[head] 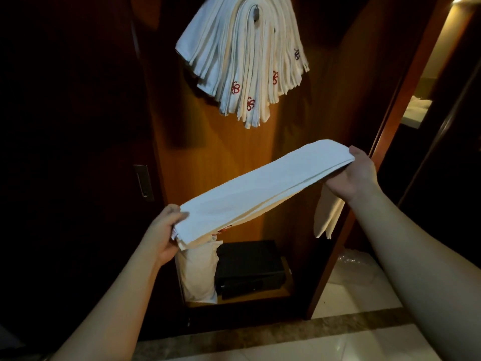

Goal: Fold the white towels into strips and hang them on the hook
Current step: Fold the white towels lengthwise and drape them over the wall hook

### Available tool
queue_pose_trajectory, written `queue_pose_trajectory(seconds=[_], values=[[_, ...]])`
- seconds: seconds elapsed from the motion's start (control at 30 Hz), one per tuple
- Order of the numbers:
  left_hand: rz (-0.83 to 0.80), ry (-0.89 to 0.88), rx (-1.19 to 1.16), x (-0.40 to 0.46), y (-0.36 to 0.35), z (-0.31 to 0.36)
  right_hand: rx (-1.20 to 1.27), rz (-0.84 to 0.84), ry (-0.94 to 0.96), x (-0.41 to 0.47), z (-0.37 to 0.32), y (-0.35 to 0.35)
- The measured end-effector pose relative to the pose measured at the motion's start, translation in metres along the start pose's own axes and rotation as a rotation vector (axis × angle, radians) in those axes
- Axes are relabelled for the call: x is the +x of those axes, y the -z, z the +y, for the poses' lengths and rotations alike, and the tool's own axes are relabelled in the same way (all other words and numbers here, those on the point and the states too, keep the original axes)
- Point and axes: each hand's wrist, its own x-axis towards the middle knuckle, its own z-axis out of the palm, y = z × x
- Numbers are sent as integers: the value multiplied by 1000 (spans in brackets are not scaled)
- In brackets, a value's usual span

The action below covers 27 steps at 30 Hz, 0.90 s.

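A: Held below the small metal hook [256, 12]?
B: A long white terry towel strip [263, 188], folded in layers, stretched slantwise well below the hook, right end higher.
A: Left hand [162, 234]?
B: Clamped on the strip's lower end, thumb on top, fingers curled beneath, far down and left of the hook.
A: Right hand [356, 173]?
B: Gripping the upper end, thumb over the folded edge, down and right of the hook. Loose cream corners dangling under that wrist.
A: On the hook itself?
B: A thick fan of folded white towels with red flower emblems [242, 63], draped over it against the orange-brown wooden closet panel [205, 157].
A: Farthest below the hook?
B: A black box-shaped safe [250, 267] on the closet floor, touching a cream cloth bag [199, 272] at its left. Pale glossy floor tiles [346, 295] off to the right.
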Motion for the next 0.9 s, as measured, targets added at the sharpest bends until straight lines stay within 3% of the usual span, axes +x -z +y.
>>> queue_pose_trajectory(seconds=[0.13, 0.27, 0.4, 0.53, 0.67, 0.73, 0.9], values=[[49, 113, 227, 14, -6, -30, 8, -53, 41, -5, -5, -21], [56, 181, 327, 28, -20, -65, -146, -112, 85, -14, -3, -51], [136, 206, 538, 37, -42, -91, -383, -128, 145, -20, 2, -80], [214, 244, 551, 41, -61, -108, -725, -157, 209, -23, 5, -108], [326, 59, 416, 25, -85, -94, -1016, -183, 294, -29, 8, -134], [292, -108, 282, 7, -107, -78, -1164, -193, 336, -31, 10, -145], [-136, -388, 115, -38, -170, -32, -1401, -178, 489, -33, 15, -173]])
